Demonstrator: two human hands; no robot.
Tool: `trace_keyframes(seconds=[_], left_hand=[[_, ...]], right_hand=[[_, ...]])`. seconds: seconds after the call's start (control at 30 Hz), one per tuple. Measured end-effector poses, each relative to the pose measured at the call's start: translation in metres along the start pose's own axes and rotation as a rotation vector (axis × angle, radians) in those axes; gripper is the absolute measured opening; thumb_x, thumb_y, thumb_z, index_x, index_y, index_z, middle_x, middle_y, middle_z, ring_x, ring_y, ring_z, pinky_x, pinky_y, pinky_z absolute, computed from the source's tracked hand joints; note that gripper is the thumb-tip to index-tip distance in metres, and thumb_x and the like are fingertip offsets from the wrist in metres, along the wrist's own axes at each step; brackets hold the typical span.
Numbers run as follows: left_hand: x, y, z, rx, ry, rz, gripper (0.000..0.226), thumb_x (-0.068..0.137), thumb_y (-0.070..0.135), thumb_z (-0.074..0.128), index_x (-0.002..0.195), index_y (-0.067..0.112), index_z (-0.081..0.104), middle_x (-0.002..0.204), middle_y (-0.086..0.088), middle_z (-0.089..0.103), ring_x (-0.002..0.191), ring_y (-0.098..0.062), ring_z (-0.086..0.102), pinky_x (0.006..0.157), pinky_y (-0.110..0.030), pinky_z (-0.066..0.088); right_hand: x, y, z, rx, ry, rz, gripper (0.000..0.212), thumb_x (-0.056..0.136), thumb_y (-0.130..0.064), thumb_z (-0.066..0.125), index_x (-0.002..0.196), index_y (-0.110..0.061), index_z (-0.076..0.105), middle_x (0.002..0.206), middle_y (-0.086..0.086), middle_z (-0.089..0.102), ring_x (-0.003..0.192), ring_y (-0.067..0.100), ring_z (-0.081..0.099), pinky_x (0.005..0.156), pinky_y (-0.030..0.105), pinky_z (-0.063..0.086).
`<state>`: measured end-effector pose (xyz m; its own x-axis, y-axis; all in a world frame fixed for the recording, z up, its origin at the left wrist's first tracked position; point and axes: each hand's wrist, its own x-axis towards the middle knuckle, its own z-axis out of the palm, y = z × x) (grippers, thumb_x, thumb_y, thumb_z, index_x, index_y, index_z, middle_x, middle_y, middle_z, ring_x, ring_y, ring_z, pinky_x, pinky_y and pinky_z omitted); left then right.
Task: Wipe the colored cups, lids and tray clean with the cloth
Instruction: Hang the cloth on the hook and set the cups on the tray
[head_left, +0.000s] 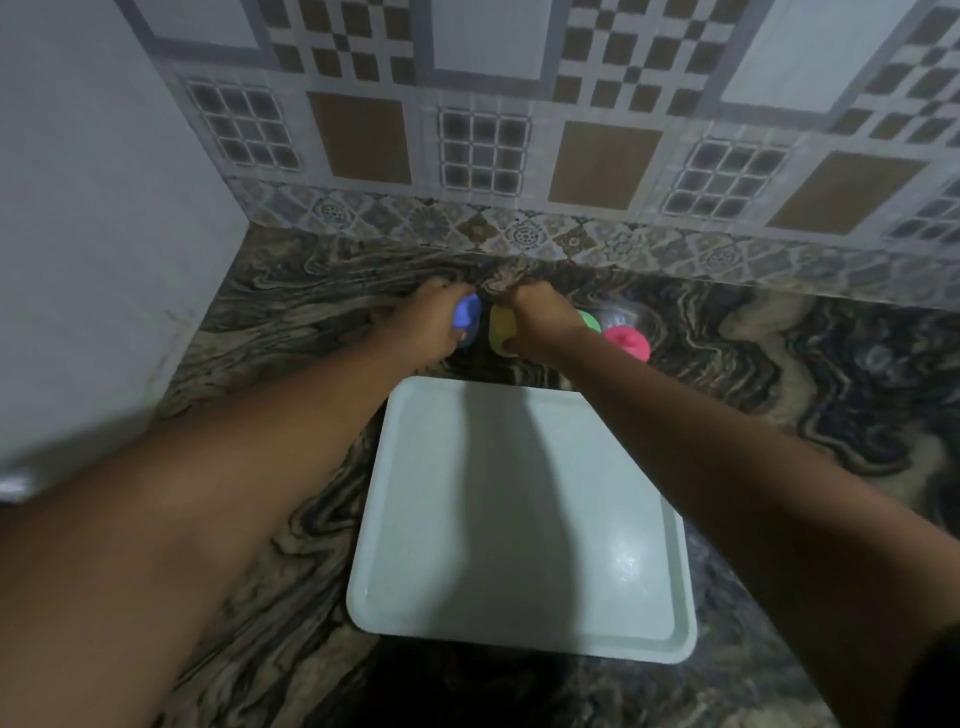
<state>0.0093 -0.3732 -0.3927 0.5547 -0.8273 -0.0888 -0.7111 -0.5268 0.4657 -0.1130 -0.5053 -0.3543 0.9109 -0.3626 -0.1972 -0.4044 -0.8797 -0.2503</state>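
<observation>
My left hand (434, 325) reaches past the far edge of the tray (545, 561), its fingers wrapped round the blue cup (467, 312). My right hand (537, 327) is curled over the yellow cup (501, 325) just beside it, thumb against its side. I cannot tell whether the cloth is bunched under those fingers. The green cup (589, 319) and pink cup (626, 340) stand beyond the tray's far right corner, on the worktop (779, 395), untouched. The tray lies bare and shows a wet-looking sheen. I judge the wiping barely begun, with cups, lids and tray mostly left.
</observation>
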Motion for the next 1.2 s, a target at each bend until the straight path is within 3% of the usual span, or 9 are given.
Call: trace_keyframes(seconds=[0.27,0.5,0.67,1.0,1.2], left_hand=[[-0.032,0.004,-0.035,-0.029,0.041,0.027,0.066,0.082,0.018,0.074,0.142,0.014,0.048,0.136,-0.019,0.049,0.126,-0.035,0.049,0.103,-0.036,0.038],[-0.095,0.004,-0.038,-0.018,0.019,0.066,0.065,0.077,0.016,0.078,0.137,0.01,0.054,0.134,-0.018,0.055,0.126,-0.034,0.051,0.102,-0.034,0.038],[-0.121,0.002,-0.019,-0.031,-0.034,0.01,0.06,0.075,0.012,0.079,0.131,0.005,0.058,0.128,-0.019,0.059,0.12,-0.034,0.055,0.091,-0.024,0.036],[-0.129,-0.005,-0.008,-0.027,-0.03,-0.055,0.066,0.076,0.018,0.079,0.136,0.013,0.051,0.129,-0.017,0.051,0.114,-0.038,0.055,0.092,-0.041,0.048],[-0.131,-0.002,-0.009,0.056,-0.05,-0.068,0.069,0.079,0.026,0.075,0.14,0.02,0.044,0.132,-0.015,0.048,0.115,-0.039,0.056,0.09,-0.047,0.052]], right_hand=[[-0.026,-0.009,-0.008,0.084,0.12,-0.026,0.061,0.072,-0.021,0.081,0.13,-0.017,0.064,0.125,0.018,0.061,0.113,0.038,0.061,0.09,0.04,0.054],[-0.067,-0.033,0.02,0.145,0.083,-0.092,0.062,0.063,-0.024,0.082,0.123,-0.017,0.067,0.117,0.017,0.065,0.105,0.036,0.065,0.086,0.042,0.056],[-0.083,-0.041,0.041,0.122,0.091,-0.112,0.063,0.067,-0.02,0.081,0.127,-0.015,0.063,0.118,0.019,0.06,0.106,0.04,0.062,0.085,0.043,0.056],[-0.083,-0.054,0.07,0.2,0.123,-0.08,0.074,0.067,-0.017,0.083,0.136,-0.011,0.057,0.126,0.018,0.052,0.113,0.043,0.056,0.092,0.047,0.054],[-0.085,-0.055,0.07,0.218,0.129,-0.081,0.087,0.074,-0.017,0.081,0.15,-0.01,0.041,0.136,0.018,0.048,0.124,0.042,0.051,0.1,0.043,0.049]])
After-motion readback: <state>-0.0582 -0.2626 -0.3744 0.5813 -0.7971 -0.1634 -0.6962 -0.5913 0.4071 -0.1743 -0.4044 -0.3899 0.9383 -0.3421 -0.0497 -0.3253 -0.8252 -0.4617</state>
